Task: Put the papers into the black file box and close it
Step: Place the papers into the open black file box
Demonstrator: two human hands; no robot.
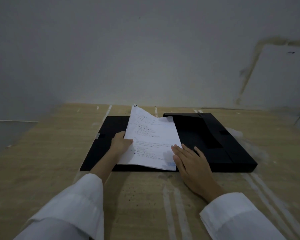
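The black file box lies open and flat on the wooden table, its lid panel spread out to the left. A stack of white printed papers rests over the middle of the box, with its left side raised and tilted. My left hand grips the papers' left edge. My right hand lies flat, fingers apart, on the papers' lower right corner and the box's front edge.
The wooden table carries pale paint streaks. A grey wall rises right behind the box. A crumpled piece of clear plastic lies at the far right of the table.
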